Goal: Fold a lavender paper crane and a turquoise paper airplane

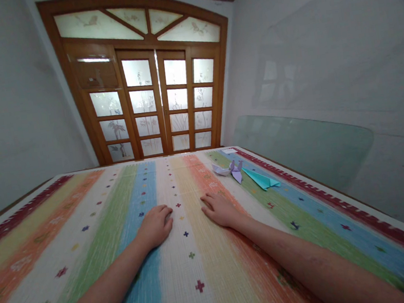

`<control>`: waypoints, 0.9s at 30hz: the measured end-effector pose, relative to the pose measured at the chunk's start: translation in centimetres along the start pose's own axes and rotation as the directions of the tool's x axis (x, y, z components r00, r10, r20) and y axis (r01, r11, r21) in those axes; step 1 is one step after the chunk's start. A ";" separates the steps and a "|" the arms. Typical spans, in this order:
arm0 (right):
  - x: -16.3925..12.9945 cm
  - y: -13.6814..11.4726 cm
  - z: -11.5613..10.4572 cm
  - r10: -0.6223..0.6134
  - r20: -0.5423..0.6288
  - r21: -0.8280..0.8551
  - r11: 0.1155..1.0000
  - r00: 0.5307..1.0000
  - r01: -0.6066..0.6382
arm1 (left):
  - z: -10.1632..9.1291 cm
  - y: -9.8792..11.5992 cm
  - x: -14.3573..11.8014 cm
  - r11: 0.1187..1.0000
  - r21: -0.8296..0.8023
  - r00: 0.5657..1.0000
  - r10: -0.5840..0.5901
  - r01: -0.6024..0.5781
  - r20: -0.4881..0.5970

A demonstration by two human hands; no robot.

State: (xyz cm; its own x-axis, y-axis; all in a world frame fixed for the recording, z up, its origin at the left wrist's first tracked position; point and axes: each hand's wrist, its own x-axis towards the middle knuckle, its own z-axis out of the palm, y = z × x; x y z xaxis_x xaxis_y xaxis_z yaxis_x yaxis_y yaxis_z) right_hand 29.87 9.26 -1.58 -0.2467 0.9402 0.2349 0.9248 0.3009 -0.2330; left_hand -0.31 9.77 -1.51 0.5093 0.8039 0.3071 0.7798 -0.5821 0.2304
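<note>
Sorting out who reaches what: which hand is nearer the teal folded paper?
Right. The right hand lies flat just below-left of the teal folded paper; the left hand rests farther left on the striped cloth.

Paper figures [243,172] on cloth [86,224], beyond right hand [219,209]

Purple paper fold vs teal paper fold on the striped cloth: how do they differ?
The purple paper fold is lilac with several small flaps pointing different ways; the teal paper fold is turquoise, one long flat pointed dart. The purple one lies nearer the door, the teal one nearer the right edge of the striped cloth. Both rest on it beyond the right hand, untouched; the left hand also lies flat, empty.
</note>
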 end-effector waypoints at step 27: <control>7.0 9.5 -0.5 0.403 -0.348 -0.207 0.848 0.847 -0.488 | 0.1 -0.1 0.0 1.000 -0.029 1.000 0.004 -0.005 -0.023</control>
State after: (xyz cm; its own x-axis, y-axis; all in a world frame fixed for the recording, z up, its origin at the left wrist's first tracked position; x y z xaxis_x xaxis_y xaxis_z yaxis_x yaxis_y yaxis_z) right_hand 37.08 18.65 -1.73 0.2645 0.8615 0.4334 0.9644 -0.2371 -0.1174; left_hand -0.34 9.79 -1.67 0.5041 0.7986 0.3289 0.7666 -0.5891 0.2556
